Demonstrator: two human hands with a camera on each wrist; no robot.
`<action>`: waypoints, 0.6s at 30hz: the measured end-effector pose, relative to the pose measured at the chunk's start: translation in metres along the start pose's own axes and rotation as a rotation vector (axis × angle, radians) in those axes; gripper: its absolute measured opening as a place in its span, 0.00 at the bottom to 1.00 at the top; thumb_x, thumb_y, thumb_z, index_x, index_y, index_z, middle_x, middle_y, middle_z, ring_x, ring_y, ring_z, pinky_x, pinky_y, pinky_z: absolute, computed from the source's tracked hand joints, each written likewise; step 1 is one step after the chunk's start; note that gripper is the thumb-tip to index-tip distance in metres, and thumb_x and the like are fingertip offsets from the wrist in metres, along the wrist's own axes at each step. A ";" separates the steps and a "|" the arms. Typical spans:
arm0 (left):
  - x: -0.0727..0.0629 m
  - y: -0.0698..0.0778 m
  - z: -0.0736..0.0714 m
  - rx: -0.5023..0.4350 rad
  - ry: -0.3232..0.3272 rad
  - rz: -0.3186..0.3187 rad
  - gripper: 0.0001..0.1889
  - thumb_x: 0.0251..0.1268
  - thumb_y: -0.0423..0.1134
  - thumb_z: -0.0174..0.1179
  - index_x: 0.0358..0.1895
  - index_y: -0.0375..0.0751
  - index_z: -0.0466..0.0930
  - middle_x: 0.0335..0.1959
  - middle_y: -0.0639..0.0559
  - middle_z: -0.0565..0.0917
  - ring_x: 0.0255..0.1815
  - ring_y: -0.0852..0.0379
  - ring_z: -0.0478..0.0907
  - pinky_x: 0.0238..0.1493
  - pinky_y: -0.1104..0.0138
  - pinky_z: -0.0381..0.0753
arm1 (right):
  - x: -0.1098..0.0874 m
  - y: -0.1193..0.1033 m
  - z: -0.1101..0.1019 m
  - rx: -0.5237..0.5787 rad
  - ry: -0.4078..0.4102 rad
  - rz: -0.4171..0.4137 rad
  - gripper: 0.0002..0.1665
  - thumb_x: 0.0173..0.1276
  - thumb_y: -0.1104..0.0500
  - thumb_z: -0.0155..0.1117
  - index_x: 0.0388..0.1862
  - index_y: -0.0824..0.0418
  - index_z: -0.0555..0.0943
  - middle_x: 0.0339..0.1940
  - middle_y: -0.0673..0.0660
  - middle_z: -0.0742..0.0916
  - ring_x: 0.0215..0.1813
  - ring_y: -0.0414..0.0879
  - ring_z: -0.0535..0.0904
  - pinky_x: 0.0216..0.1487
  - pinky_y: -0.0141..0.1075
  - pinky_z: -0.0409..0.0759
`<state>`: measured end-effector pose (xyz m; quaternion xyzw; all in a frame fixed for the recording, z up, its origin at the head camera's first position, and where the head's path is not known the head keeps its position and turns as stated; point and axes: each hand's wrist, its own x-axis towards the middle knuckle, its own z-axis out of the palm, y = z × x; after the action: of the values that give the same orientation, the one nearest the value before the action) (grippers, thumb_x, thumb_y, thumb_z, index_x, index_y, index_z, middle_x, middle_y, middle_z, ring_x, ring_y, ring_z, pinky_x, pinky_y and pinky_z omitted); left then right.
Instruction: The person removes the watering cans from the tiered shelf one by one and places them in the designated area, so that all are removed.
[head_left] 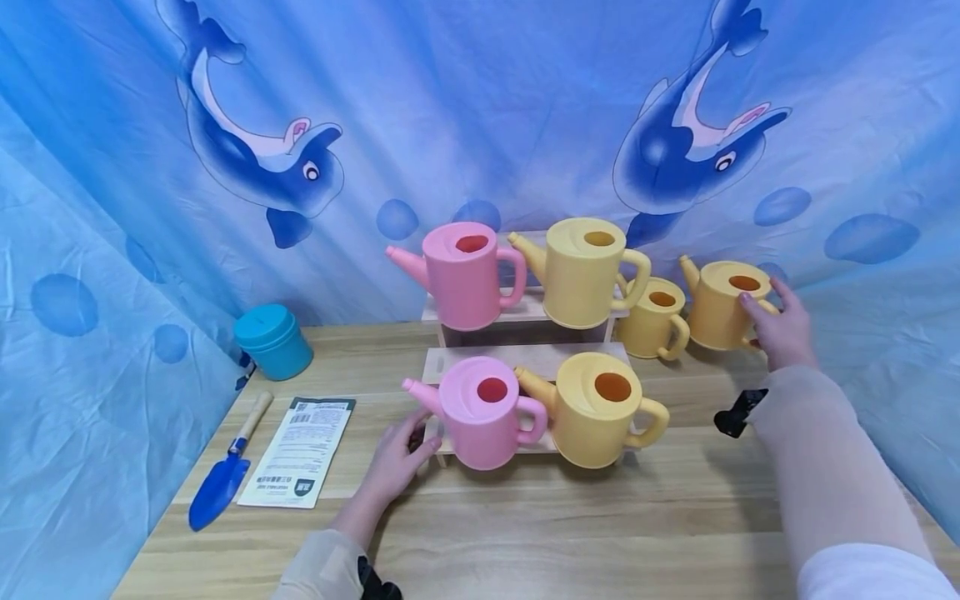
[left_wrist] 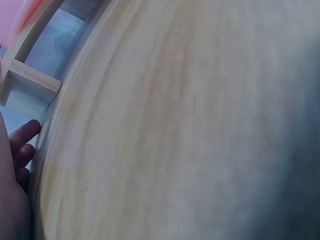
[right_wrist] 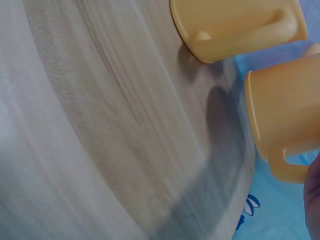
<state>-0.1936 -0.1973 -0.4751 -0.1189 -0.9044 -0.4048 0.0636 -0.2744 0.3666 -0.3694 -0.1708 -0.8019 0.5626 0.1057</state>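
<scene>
My right hand [head_left: 783, 325] holds a yellow watering can [head_left: 716, 304] by its handle at the back right; in the right wrist view this can [right_wrist: 285, 107] shows its side and lower handle. Another yellow watering can [head_left: 651, 321] stands just left of it. My left hand [head_left: 397, 458] is low at the left end of a two-step wooden stand [head_left: 450, 358], fingers loosely bent beside its leg [left_wrist: 37, 82]. On the upper step are a pink watering can [head_left: 461, 283] and a yellow one [head_left: 581, 283]. The lower step bears another pink can [head_left: 480, 425] and another yellow one [head_left: 596, 425].
At the left of the wooden table [head_left: 525, 533] lie a blue trowel [head_left: 217, 492] with a wooden handle and a white seed packet [head_left: 300, 454]. A teal lidded pot [head_left: 273, 342] stands behind them. A blue dolphin curtain [head_left: 480, 108] hangs along the back and sides.
</scene>
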 end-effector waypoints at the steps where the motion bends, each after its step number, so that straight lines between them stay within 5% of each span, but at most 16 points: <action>1: 0.000 0.000 0.000 0.000 0.002 0.002 0.30 0.62 0.56 0.58 0.66 0.51 0.67 0.58 0.45 0.76 0.58 0.44 0.68 0.59 0.44 0.62 | 0.000 0.001 0.002 0.005 -0.006 0.005 0.52 0.60 0.30 0.51 0.76 0.39 0.39 0.76 0.61 0.47 0.65 0.64 0.61 0.40 0.37 0.78; 6: 0.000 0.001 -0.001 0.002 0.001 0.007 0.30 0.62 0.55 0.58 0.66 0.51 0.67 0.58 0.45 0.76 0.58 0.43 0.69 0.59 0.44 0.62 | 0.001 0.010 0.009 0.000 -0.011 0.013 0.51 0.61 0.31 0.50 0.76 0.40 0.39 0.76 0.62 0.47 0.68 0.65 0.57 0.45 0.44 0.78; 11: 0.000 0.002 -0.001 0.011 -0.001 0.008 0.30 0.62 0.55 0.57 0.66 0.51 0.67 0.58 0.45 0.76 0.58 0.43 0.69 0.58 0.44 0.62 | 0.002 0.018 0.012 -0.008 -0.021 0.030 0.52 0.62 0.31 0.50 0.76 0.44 0.39 0.76 0.63 0.46 0.67 0.66 0.58 0.41 0.40 0.80; 18: -0.001 0.003 -0.002 0.005 0.002 0.004 0.30 0.62 0.55 0.58 0.66 0.49 0.68 0.57 0.44 0.77 0.58 0.43 0.69 0.58 0.44 0.62 | 0.005 0.022 0.018 -0.030 0.001 0.068 0.52 0.65 0.32 0.46 0.76 0.49 0.36 0.76 0.63 0.47 0.69 0.67 0.56 0.55 0.55 0.72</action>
<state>-0.1921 -0.1970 -0.4721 -0.1201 -0.9051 -0.4026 0.0655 -0.2822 0.3604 -0.3967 -0.1999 -0.8040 0.5536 0.0842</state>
